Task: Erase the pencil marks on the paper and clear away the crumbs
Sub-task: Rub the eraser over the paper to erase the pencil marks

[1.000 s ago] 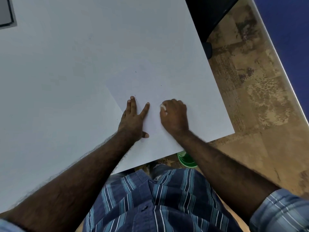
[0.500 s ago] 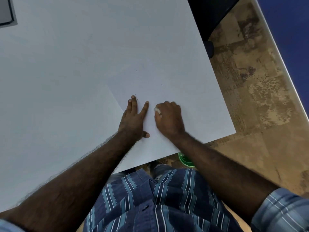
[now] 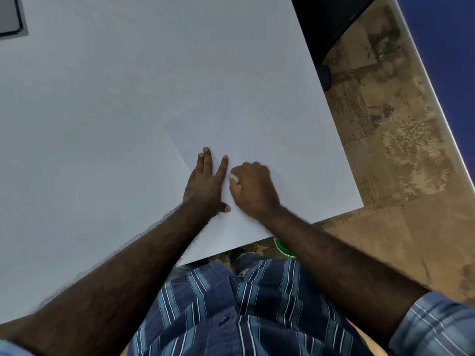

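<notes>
A white sheet of paper (image 3: 257, 119) lies on the white table (image 3: 90, 124), near its front right corner. My left hand (image 3: 205, 181) presses flat on the paper's left part with fingers straight and spread. Just to its right, my right hand (image 3: 253, 187) is curled round a small white eraser (image 3: 234, 178), which sticks out at the fingertips and touches the paper. A few tiny dark crumbs (image 3: 211, 109) dot the sheet beyond my hands. No pencil marks are plain to see.
The table's right edge runs diagonally, with brown patterned floor (image 3: 398, 150) beyond it. A dark object (image 3: 331, 27) stands at the table's far right. A green round thing (image 3: 281, 246) shows under the front edge. A dark framed item (image 3: 11, 16) sits at the far left.
My right hand with the eraser has slid left across the paper, closing up to my left hand's index finger. My left hand has stayed in place.
</notes>
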A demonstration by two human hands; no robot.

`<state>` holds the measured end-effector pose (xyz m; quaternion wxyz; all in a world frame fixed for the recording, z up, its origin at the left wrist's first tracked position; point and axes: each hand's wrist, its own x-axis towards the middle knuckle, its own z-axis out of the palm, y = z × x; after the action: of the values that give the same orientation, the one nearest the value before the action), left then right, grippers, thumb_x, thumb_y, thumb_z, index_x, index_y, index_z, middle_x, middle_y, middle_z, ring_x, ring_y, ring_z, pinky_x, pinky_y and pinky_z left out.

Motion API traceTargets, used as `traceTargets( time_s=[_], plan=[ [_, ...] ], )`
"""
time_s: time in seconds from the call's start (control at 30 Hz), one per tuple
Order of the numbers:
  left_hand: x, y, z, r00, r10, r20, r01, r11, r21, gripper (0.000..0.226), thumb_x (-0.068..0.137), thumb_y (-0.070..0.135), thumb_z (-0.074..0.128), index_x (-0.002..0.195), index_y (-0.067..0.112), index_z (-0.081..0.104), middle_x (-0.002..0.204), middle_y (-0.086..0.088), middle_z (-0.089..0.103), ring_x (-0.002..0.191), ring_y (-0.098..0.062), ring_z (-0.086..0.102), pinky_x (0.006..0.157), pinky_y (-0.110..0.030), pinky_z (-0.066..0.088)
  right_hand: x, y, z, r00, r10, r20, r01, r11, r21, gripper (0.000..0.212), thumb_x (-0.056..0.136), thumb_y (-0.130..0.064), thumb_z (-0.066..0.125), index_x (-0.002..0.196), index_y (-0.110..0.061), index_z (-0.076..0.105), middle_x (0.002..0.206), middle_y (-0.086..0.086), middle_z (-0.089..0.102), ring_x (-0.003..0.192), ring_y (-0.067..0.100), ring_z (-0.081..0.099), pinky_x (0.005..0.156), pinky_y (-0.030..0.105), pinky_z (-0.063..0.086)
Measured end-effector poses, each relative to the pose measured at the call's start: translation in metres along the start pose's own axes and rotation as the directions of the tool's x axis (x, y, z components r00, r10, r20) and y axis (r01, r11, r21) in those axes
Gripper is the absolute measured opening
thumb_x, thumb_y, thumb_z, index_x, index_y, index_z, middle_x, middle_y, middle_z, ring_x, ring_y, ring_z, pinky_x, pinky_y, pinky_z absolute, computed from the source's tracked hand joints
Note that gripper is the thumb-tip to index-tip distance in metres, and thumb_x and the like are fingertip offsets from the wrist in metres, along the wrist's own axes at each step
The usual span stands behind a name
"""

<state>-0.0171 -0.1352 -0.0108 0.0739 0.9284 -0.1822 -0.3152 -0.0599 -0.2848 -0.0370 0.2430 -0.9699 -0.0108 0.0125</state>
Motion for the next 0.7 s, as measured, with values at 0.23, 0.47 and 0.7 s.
traceTargets(
  time_s=[0.23,0.47,0.7],
  plan=[
    [-0.001,0.002,-0.002,1.0,-0.014,0.01,0.014,1.0,-0.013,0.143,0.072,0.047,0.091,0.163,0.026,-0.018,0.164,-0.016,-0.036,0.156,-0.033,-0.024,0.127,-0.044,0.01,0.03,0.041,-0.015,0.961,0.208,-0.184,-0.223,0.973,-0.065,0.019,0.092,-0.025,0.056,0.086,-0.015,0.072,0.084,0.006,0.069,0.078,0.037,0.063,0.075,0.044,0.049],
    [-0.001,0.001,-0.001,1.0,-0.004,-0.006,0.004,1.0,0.007,0.143,0.071,0.051,0.09,0.164,0.025,-0.015,0.164,-0.02,-0.034,0.157,-0.036,-0.021,0.128,-0.044,0.013,0.004,-0.005,0.004,0.997,-0.057,0.052,0.06,0.997,-0.052,0.017,0.098,-0.02,0.06,0.102,-0.01,0.074,0.093,0.009,0.07,0.087,0.033,0.063,0.081,0.047,0.05],
    [-0.001,0.001,-0.001,1.0,-0.012,-0.004,0.012,1.0,-0.02,0.143,0.071,0.047,0.091,0.163,0.026,-0.017,0.164,-0.015,-0.037,0.156,-0.033,-0.024,0.127,-0.043,0.01,0.032,0.038,-0.012,0.957,0.189,-0.221,-0.206,0.977,-0.054,0.012,0.089,-0.019,0.061,0.087,-0.011,0.07,0.082,0.008,0.067,0.077,0.036,0.061,0.074,0.045,0.049]
  ],
)
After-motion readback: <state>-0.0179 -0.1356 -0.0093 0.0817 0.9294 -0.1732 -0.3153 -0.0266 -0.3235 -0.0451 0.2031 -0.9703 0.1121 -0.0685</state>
